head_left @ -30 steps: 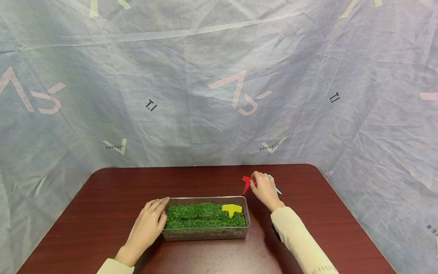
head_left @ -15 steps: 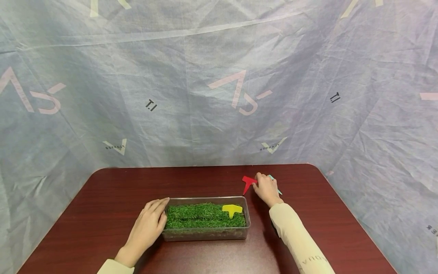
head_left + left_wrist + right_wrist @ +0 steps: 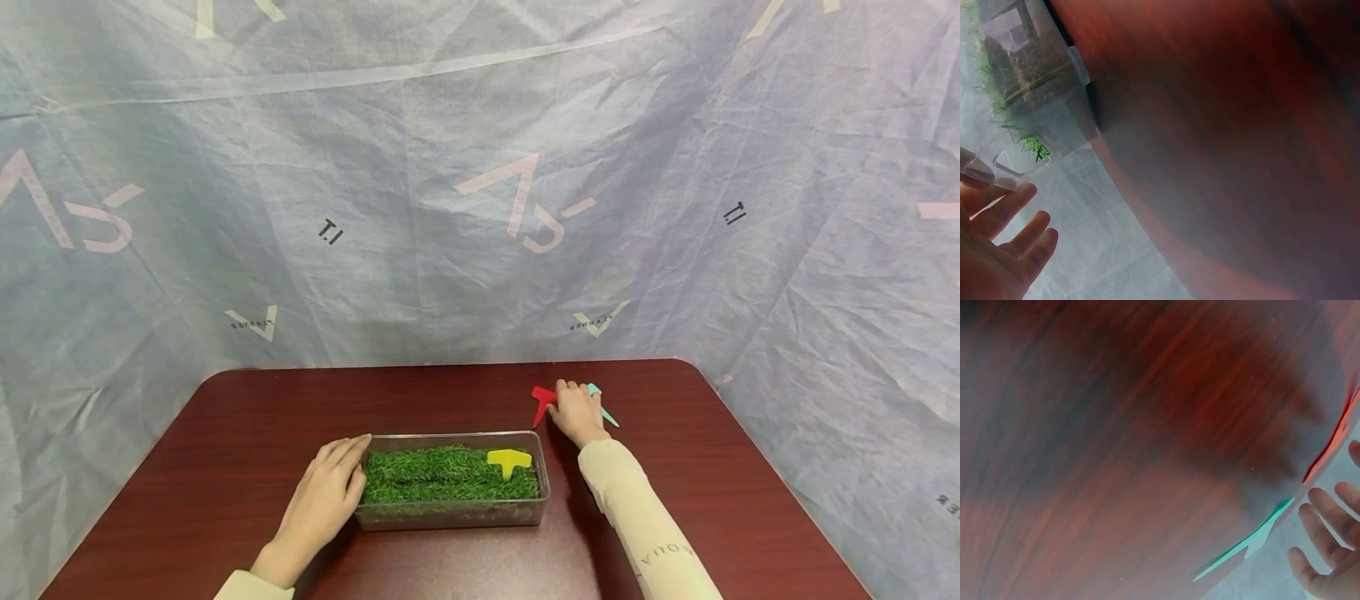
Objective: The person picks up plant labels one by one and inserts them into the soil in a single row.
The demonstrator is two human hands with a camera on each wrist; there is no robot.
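In the head view my left hand rests against the left end of a clear plastic tray filled with green artificial grass. Its fingers look nearly straight; one shows through the clear wall in the left wrist view. A yellow T-shaped plant label stands upright in the grass near the right end. My right hand is over the table between a red T-shaped plant label and a mint-green one, hiding part of each. The right wrist view shows its visible fingers spread; the thumb cannot be made out.
The dark red wooden table has rounded far corners. A grey printed cloth hangs behind it and along both sides.
My right hand has shifted slightly, and the forearm has swung to the left. More of the mint-green label shows now. The left hand and the tray stay in place.
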